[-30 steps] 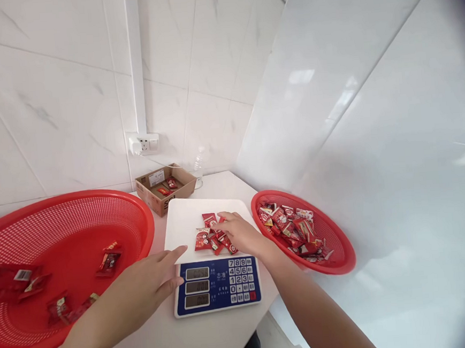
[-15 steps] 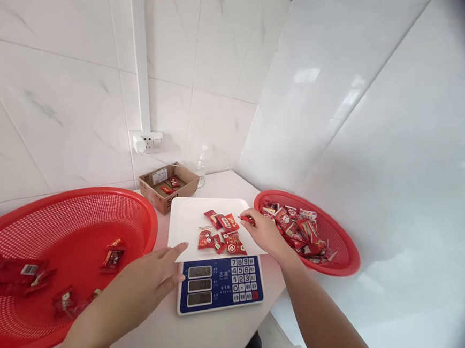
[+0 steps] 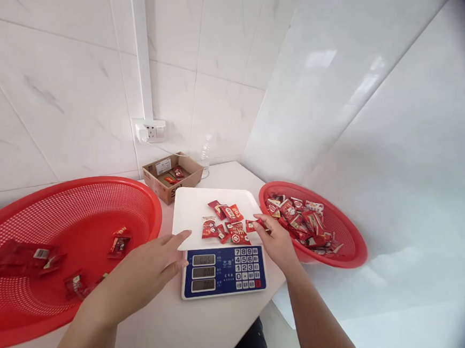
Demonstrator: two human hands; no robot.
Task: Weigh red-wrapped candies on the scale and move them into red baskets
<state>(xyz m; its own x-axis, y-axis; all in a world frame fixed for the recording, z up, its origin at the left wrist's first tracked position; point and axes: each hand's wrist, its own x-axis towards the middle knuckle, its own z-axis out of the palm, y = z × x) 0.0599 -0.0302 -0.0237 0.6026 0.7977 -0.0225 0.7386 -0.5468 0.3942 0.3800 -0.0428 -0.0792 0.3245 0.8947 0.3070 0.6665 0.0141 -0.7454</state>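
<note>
A digital scale (image 3: 222, 271) with a blue keypad panel carries a white weighing pan (image 3: 190, 205). Several red snack packets (image 3: 237, 233) lie grouped on the pan. At the pan's right edge, my right hand (image 3: 276, 240) pinches a small red packet (image 3: 250, 225) between thumb and fingers. My left hand (image 3: 153, 268) hovers by the pan's left front corner, fingers stretched and apart, holding nothing. The scale's top display reads roughly 0.05; its exact digits are hard to make out.
On the left stands a large red basket (image 3: 96, 181) with a few packets inside. A smaller red basket (image 3: 352, 234) full of packets is at the right. Behind the scale are a cardboard box (image 3: 159, 186) holding a few packets, a clear bottle (image 3: 206, 148) and a wall socket (image 3: 151, 131).
My right hand has moved slightly down and to the right with the small packet, farther from the grouped packets. The view has shifted a little; my left hand keeps its open pose.
</note>
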